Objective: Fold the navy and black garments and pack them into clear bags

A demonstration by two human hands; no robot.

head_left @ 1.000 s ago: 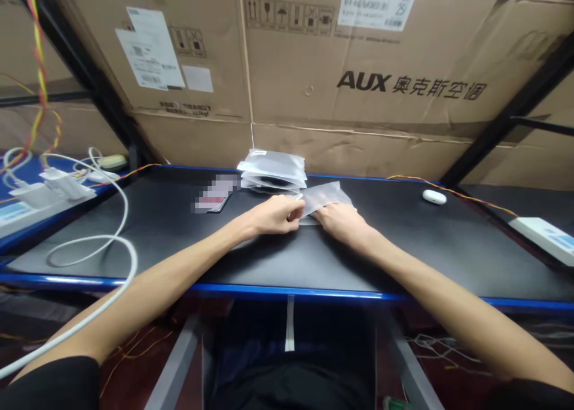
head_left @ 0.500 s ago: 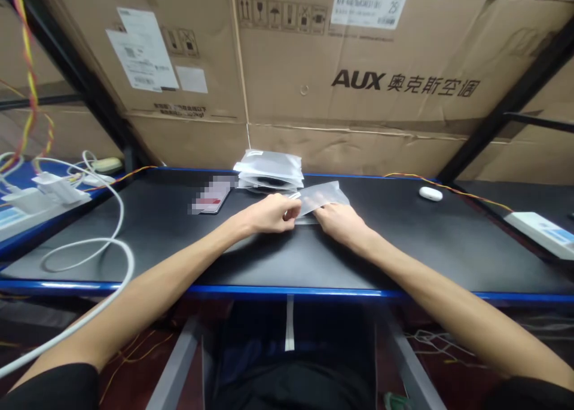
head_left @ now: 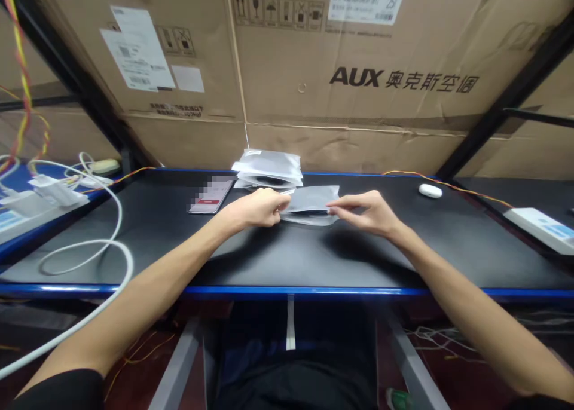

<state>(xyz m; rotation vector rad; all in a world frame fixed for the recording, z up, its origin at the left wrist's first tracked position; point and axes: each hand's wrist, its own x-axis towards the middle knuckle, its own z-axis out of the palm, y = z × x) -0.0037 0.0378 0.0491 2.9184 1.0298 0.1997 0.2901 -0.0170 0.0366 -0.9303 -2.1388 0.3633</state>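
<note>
A small translucent plastic bag is held just above the black tabletop between my two hands. My left hand is closed, pinching the bag's left edge. My right hand pinches the bag's right edge with thumb and forefinger, the other fingers curled. Right behind the bag lies a stack of similar plastic bags with dark contents, against the cardboard boxes.
A phone lies left of the stack. A white cable loops over the table's left end, beside a power strip. A small white case and another power strip sit at right. Large cardboard boxes wall the back.
The bag has been lifted off the table and turned level. My right hand moved right from on top of the bag to its right edge; my left hand shifted slightly left.
</note>
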